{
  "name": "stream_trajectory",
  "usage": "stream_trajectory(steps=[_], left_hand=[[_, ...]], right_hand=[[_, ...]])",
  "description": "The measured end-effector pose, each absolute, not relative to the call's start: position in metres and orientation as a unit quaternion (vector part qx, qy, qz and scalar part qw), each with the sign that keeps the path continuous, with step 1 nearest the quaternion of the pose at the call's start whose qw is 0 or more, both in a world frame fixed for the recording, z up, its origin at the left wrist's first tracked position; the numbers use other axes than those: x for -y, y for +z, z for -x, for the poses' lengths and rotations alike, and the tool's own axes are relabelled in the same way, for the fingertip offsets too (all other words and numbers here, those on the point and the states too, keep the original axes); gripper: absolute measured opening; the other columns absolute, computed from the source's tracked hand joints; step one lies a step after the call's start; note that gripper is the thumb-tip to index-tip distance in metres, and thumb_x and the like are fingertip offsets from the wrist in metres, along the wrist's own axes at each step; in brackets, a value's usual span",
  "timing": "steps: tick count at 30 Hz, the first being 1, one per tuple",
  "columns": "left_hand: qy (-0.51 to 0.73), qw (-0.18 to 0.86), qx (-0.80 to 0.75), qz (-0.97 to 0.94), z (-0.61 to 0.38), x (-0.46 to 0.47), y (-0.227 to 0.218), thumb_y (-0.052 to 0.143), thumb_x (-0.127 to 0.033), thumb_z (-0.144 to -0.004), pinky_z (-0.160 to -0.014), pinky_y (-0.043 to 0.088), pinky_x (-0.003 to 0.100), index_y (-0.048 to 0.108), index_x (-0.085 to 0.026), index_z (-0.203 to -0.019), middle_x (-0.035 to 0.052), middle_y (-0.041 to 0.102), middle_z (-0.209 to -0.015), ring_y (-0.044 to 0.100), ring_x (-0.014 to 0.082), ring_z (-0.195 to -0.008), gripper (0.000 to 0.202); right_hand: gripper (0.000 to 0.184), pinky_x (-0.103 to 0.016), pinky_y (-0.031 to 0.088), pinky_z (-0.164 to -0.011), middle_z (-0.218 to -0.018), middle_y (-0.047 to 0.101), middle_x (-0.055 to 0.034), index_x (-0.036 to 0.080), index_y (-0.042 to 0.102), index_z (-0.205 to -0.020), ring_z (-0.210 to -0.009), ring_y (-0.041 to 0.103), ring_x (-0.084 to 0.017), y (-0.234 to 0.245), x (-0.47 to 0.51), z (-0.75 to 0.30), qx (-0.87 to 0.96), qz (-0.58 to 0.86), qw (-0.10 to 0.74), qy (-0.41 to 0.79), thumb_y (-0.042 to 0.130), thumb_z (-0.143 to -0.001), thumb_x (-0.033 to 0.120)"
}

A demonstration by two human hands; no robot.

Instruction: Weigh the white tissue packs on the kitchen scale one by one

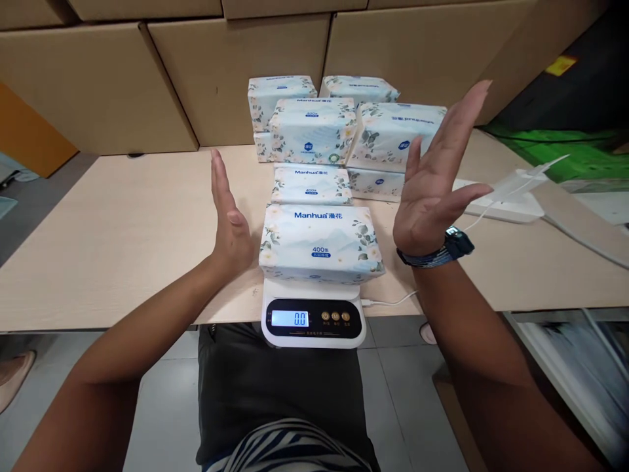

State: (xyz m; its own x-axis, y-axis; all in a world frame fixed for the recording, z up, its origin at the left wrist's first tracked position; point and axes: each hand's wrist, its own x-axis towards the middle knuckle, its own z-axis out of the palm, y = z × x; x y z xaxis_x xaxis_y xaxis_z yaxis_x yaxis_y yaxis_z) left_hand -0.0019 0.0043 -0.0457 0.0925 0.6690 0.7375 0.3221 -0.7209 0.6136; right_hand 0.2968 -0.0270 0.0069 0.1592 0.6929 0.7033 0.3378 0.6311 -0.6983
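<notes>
A white digital scale (314,337) stands at the table's front edge, its lit display (289,319) reading 0.0. On it lies a floral pack of tissues (319,242) marked Manhua. My left hand (232,229) is just left of that pack, fingers extended and holding nothing. To the right, my right hand (435,183) is raised with its fingers spread and palm turned inward, also holding nothing. A watch (457,242) is on the right wrist. Behind the scale, more tissue packs (312,131) are stacked, some partly hidden by others and by my right hand.
Large cardboard boxes (240,78) line the back of the wooden table (122,229). At the right lies a white power strip (511,204) with cables. A white cable (388,302) runs from the scale's right side. An orange panel (29,131) stands at the far left.
</notes>
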Motion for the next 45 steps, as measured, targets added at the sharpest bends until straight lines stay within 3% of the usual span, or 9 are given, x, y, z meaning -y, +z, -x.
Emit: stream_trajectory(steps=[4, 10, 14, 19, 23, 27, 32, 39, 45], left_hand=[[0.572, 0.139, -0.325, -0.740, 0.004, -0.005, -0.046, 0.016, -0.101, -0.083, -0.142, 0.002, 0.054, 0.015, -0.052, -0.171, -0.0121, 0.007, -0.185, -0.005, 0.0293, -0.173, 0.101], [0.577, 0.144, -0.284, -0.752, 0.005, -0.010, -0.048, 0.016, -0.099, -0.085, -0.142, 0.002, 0.051, 0.018, -0.059, -0.168, -0.0174, 0.009, -0.184, -0.002, 0.0273, -0.173, 0.092], [0.574, 0.162, -0.279, -0.752, 0.001, -0.003, -0.044, 0.016, -0.100, -0.083, -0.142, 0.004, 0.051, 0.019, -0.057, -0.168, -0.0159, 0.009, -0.184, -0.001, 0.0284, -0.173, 0.096], [0.568, 0.180, -0.300, -0.745, -0.003, 0.007, -0.037, 0.024, -0.103, -0.079, -0.142, 0.005, 0.049, 0.023, -0.058, -0.167, -0.0163, 0.010, -0.184, -0.003, 0.0289, -0.173, 0.099], [0.567, 0.194, -0.288, -0.747, -0.003, 0.007, -0.036, 0.024, -0.104, -0.078, -0.142, 0.005, 0.049, 0.024, -0.060, -0.166, -0.0182, 0.011, -0.184, -0.003, 0.0284, -0.173, 0.098], [0.564, 0.202, -0.319, -0.734, -0.004, 0.009, -0.034, 0.023, -0.106, -0.075, -0.142, 0.006, 0.050, 0.026, -0.057, -0.167, -0.0162, 0.011, -0.184, -0.005, 0.0297, -0.173, 0.103], [0.568, 0.189, -0.315, -0.737, -0.004, 0.012, -0.029, 0.018, -0.104, -0.078, -0.142, 0.005, 0.048, 0.024, -0.059, -0.166, -0.0189, 0.011, -0.184, -0.004, 0.0276, -0.173, 0.099], [0.580, 0.191, -0.356, -0.707, -0.006, 0.011, -0.021, 0.016, -0.105, -0.074, -0.143, 0.004, 0.046, 0.019, -0.062, -0.167, -0.0236, 0.008, -0.182, -0.009, 0.0256, -0.173, 0.102], [0.572, 0.201, -0.369, -0.704, -0.006, 0.010, -0.024, 0.022, -0.107, -0.070, -0.143, 0.005, 0.047, 0.022, -0.062, -0.166, -0.0228, 0.012, -0.182, -0.007, 0.0271, -0.172, 0.106]], right_hand=[[0.105, -0.059, 0.015, -0.138, -0.181, 0.017, 0.0141, 0.054, 0.030, -0.167, -0.173, -0.005, -0.030, 0.001, 0.022, -0.300, 0.665, 0.341, 0.655, 0.109, 0.016, -0.077, 0.107], [0.102, -0.062, 0.028, -0.133, -0.181, 0.017, 0.0146, 0.059, 0.012, -0.169, -0.173, -0.007, -0.029, -0.001, 0.019, -0.302, 0.666, 0.386, 0.633, 0.079, 0.012, -0.078, 0.105], [0.106, -0.060, 0.027, -0.133, -0.182, 0.013, 0.0168, 0.059, 0.007, -0.169, -0.173, -0.006, -0.029, 0.000, 0.022, -0.300, 0.667, 0.416, 0.615, 0.069, 0.003, -0.074, 0.106], [0.110, -0.059, 0.019, -0.136, -0.184, 0.010, 0.0127, 0.052, 0.016, -0.171, -0.173, -0.004, -0.032, 0.003, 0.031, -0.295, 0.663, 0.429, 0.609, 0.083, 0.005, -0.075, 0.106], [0.112, -0.059, 0.024, -0.134, -0.181, 0.018, 0.0113, 0.053, 0.022, -0.168, -0.172, -0.007, -0.033, 0.004, 0.034, -0.295, 0.656, 0.424, 0.612, 0.118, 0.015, -0.072, 0.110], [0.116, -0.055, 0.024, -0.134, -0.183, 0.014, 0.0104, 0.050, 0.020, -0.169, -0.173, -0.003, -0.031, 0.002, 0.033, -0.295, 0.649, 0.451, 0.606, 0.094, 0.007, -0.071, 0.110], [0.108, -0.051, 0.017, -0.135, -0.184, 0.013, 0.0044, 0.041, 0.022, -0.171, -0.173, 0.001, -0.026, -0.003, 0.029, -0.296, 0.678, 0.394, 0.618, 0.069, 0.010, -0.083, 0.101], [0.084, -0.044, 0.013, -0.135, -0.178, 0.025, 0.0152, 0.053, 0.034, -0.164, -0.172, 0.006, -0.020, -0.001, 0.028, -0.302, 0.689, 0.335, 0.639, 0.071, 0.021, -0.092, 0.093], [0.090, -0.044, 0.014, -0.134, -0.180, 0.022, 0.0119, 0.049, 0.029, -0.168, -0.172, 0.007, -0.021, -0.001, 0.035, -0.296, 0.693, 0.371, 0.615, 0.058, 0.018, -0.091, 0.094]])
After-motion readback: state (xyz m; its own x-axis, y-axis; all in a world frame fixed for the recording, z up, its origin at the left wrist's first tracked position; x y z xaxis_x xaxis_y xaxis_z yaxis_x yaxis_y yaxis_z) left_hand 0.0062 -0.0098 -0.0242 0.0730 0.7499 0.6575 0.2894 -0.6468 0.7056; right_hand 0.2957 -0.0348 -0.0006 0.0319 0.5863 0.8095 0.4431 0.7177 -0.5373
